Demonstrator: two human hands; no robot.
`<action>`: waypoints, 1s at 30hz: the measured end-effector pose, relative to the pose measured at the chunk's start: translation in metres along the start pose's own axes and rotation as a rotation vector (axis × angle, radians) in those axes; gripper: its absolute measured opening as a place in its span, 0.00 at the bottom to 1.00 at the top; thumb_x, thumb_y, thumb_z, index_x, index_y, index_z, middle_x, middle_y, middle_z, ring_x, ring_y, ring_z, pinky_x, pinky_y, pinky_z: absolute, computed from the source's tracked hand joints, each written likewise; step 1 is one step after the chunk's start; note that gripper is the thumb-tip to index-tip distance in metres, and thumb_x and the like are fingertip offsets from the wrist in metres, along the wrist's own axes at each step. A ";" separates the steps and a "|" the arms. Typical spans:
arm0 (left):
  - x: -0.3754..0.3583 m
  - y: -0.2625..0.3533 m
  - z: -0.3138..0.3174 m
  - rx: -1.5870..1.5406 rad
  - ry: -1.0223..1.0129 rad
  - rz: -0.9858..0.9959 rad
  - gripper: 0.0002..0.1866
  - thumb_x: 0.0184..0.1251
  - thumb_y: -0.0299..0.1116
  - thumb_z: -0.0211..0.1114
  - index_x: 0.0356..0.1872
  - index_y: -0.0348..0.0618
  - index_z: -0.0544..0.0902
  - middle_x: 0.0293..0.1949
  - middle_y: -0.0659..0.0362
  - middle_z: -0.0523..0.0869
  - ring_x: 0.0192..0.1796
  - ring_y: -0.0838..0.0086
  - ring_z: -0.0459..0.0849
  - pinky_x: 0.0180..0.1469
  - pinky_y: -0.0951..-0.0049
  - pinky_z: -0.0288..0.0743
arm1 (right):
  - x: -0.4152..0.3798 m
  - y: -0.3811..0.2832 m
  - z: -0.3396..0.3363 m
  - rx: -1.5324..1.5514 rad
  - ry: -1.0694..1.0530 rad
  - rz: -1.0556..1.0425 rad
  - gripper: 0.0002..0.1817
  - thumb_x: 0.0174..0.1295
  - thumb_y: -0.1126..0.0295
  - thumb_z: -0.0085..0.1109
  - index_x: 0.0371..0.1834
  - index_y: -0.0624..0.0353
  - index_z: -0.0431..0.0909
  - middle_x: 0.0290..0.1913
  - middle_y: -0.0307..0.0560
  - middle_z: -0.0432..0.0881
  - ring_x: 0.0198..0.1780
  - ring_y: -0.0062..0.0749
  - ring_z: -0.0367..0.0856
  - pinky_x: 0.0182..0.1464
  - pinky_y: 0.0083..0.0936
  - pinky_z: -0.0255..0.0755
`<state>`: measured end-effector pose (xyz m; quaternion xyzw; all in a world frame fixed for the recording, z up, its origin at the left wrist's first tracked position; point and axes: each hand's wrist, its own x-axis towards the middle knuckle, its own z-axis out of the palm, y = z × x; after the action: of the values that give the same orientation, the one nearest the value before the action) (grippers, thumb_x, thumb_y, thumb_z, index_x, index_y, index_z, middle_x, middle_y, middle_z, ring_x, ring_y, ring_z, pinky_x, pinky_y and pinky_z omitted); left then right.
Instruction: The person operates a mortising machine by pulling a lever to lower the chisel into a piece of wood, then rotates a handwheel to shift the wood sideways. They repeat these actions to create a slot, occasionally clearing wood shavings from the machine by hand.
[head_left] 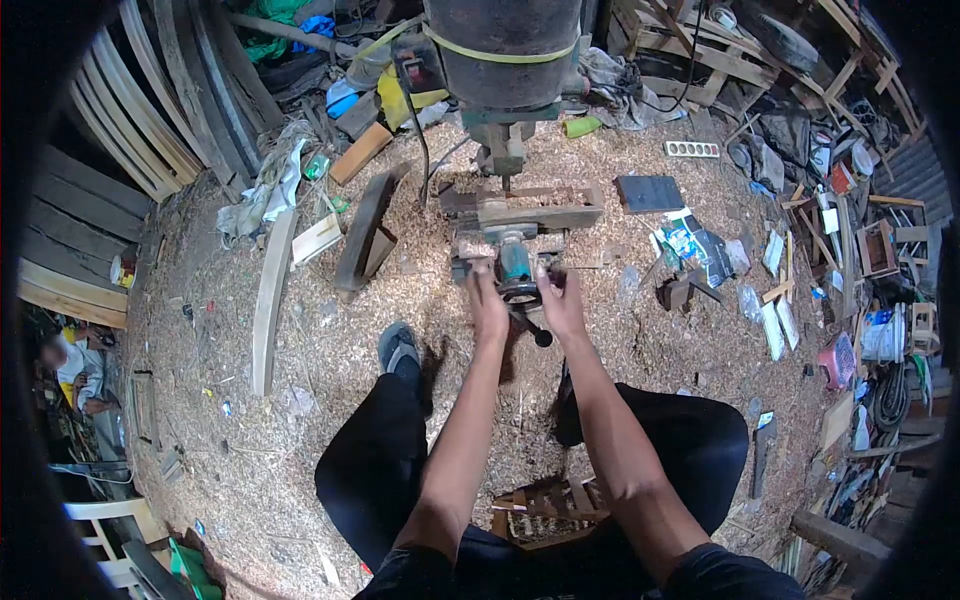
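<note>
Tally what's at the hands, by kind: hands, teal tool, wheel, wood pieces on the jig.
Hands: 2, left hand and right hand
Teal tool: 1
Wheel with handle: 1
Wood pieces on the jig: cannot tell, they overlap
Total counted: 4

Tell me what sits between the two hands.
In the head view, a teal power tool with a black ring sits between the left hand and right hand.

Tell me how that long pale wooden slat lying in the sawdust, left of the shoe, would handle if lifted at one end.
The wooden slat looks thin and long, so probably light and slightly springy. Its gentle curve suggests it might rock. Lying on loose sawdust, it would likely slide easily.
</note>
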<state>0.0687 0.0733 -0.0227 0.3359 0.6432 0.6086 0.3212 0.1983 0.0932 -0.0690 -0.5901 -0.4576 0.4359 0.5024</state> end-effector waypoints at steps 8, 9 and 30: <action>-0.002 -0.002 -0.025 -0.066 -0.037 -0.112 0.25 0.78 0.48 0.40 0.56 0.36 0.73 0.61 0.49 0.72 0.65 0.61 0.68 0.69 0.63 0.57 | -0.002 0.001 -0.013 0.112 -0.021 0.164 0.29 0.63 0.49 0.61 0.49 0.68 0.74 0.40 0.47 0.78 0.44 0.31 0.75 0.50 0.28 0.69; -0.007 -0.003 -0.017 -0.050 -0.057 -0.144 0.24 0.78 0.47 0.41 0.55 0.36 0.73 0.60 0.49 0.73 0.64 0.60 0.69 0.69 0.62 0.57 | -0.006 0.002 -0.005 0.036 -0.040 0.079 0.29 0.62 0.49 0.61 0.50 0.69 0.74 0.42 0.48 0.78 0.46 0.31 0.75 0.51 0.29 0.69; -0.029 0.000 -0.006 -0.033 0.011 0.008 0.27 0.78 0.48 0.39 0.60 0.34 0.71 0.62 0.45 0.72 0.66 0.57 0.69 0.68 0.64 0.58 | -0.014 0.008 -0.017 0.094 -0.065 0.180 0.25 0.65 0.52 0.61 0.48 0.67 0.75 0.39 0.42 0.78 0.42 0.24 0.73 0.47 0.23 0.69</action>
<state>0.0799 0.0464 -0.0226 0.3300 0.6333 0.6223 0.3207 0.2124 0.0757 -0.0740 -0.5903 -0.3980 0.5189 0.4733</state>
